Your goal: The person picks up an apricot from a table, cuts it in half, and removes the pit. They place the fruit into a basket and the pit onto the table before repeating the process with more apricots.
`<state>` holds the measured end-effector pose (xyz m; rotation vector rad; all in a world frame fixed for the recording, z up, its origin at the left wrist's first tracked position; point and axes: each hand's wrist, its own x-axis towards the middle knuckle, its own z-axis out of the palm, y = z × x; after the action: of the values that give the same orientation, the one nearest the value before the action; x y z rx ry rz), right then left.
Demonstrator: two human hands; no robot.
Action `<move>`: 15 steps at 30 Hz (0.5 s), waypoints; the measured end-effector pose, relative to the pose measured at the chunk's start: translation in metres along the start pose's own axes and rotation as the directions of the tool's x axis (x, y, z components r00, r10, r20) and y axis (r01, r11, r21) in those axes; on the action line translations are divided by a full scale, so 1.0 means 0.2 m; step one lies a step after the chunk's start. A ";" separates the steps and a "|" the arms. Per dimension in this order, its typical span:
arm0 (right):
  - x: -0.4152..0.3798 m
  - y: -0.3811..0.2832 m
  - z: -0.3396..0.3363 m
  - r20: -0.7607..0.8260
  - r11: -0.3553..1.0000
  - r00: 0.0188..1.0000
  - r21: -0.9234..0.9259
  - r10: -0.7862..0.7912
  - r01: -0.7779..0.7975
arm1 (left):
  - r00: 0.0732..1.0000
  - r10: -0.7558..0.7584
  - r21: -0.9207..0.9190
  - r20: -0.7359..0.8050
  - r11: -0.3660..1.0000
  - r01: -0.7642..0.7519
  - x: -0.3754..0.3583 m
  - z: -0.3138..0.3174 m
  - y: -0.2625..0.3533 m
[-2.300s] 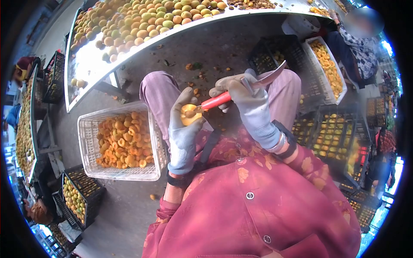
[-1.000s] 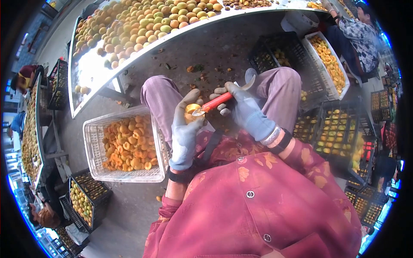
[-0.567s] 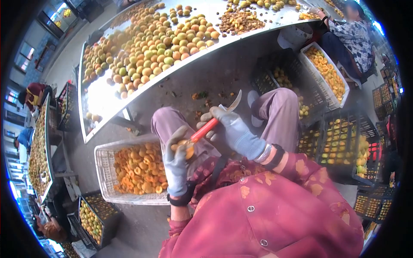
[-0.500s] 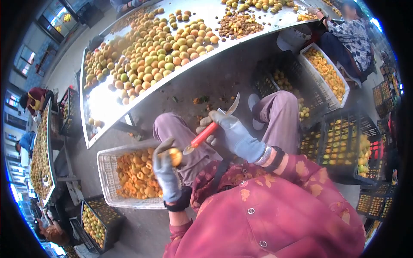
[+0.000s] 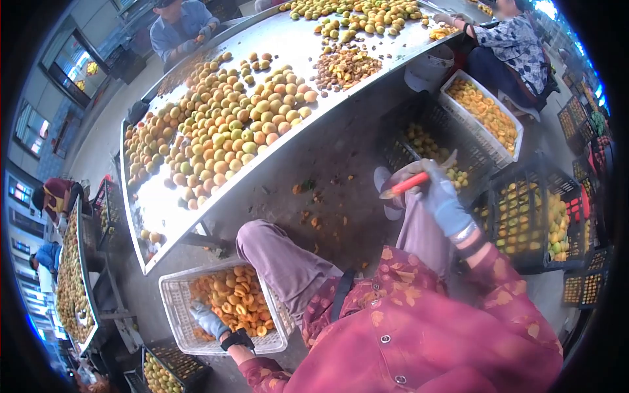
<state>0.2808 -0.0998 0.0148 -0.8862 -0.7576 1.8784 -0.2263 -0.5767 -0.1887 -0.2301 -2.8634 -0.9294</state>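
My right hand (image 5: pixel 440 202), in a grey-blue glove, is closed around the red handle of a knife (image 5: pixel 411 185). Its curved blade points up and away to the right, blurred by motion. My left hand (image 5: pixel 208 319), gloved too, reaches into a white plastic crate (image 5: pixel 171 314) on the floor to the left of my knees. Its fingers are stretched out over the halved apricots (image 5: pixel 239 301), and no fruit shows in it. Whole apricots (image 5: pixel 229 141) cover much of the metal table in front of me.
The metal table (image 5: pixel 154 245) has a raised edge; a pile of pits (image 5: pixel 346 67) lies on it. A white crate of halves (image 5: pixel 485 114) and black crates (image 5: pixel 524 216) stand to the right. Co-workers sit at the table's far side (image 5: pixel 180 29) and right end (image 5: pixel 514 52).
My left hand has moved from in front of my lap down into the white crate, and the apricot half it held is gone from it. My right hand has swung right with the knife.
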 end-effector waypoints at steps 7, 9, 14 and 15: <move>-0.10 -0.12 -0.12 -0.175 0.821 0.954 -0.561 -0.244 0.107 | 0.957 0.141 -0.604 0.255 0.796 0.043 -0.13 -0.18 1.45; -0.10 -0.05 -0.17 -0.149 0.726 0.950 -0.680 -0.276 0.104 | 0.889 0.333 -0.701 0.314 0.713 -0.019 -0.19 -0.17 1.81; -0.05 0.16 -0.42 0.123 0.386 0.866 -0.858 -0.485 0.338 | 0.691 0.548 -0.622 0.471 0.762 -0.181 -0.29 -0.04 2.57; -0.05 0.16 -0.42 0.283 0.163 0.822 -0.899 -0.494 0.407 | 0.652 0.530 -0.547 0.542 0.812 -0.205 -0.29 0.00 2.72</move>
<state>0.3383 -0.1105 -0.0529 -1.2025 -1.9459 0.6561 -0.0697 -0.1483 0.1134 -1.4563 -2.8814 -1.6565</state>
